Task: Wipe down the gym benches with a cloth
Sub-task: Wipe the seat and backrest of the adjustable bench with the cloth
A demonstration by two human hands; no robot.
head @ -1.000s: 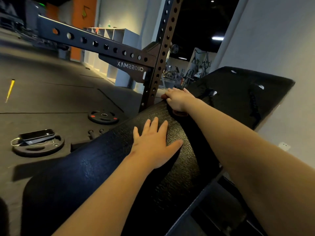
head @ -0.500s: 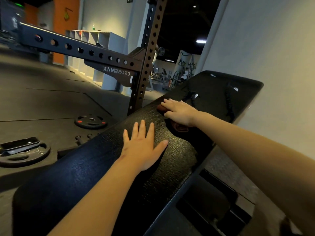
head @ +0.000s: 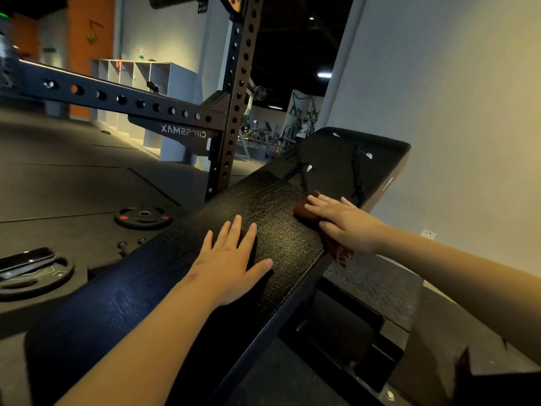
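On the black padded tabletop (head: 263, 197), the brown cloth (head: 304, 211) is pressed near the right edge under the flat, straight-fingered right hand (head: 345, 224); the left hand (head: 231, 265) is spread flat nearby, bracing. Even pressure and overlapping strokes are advised.
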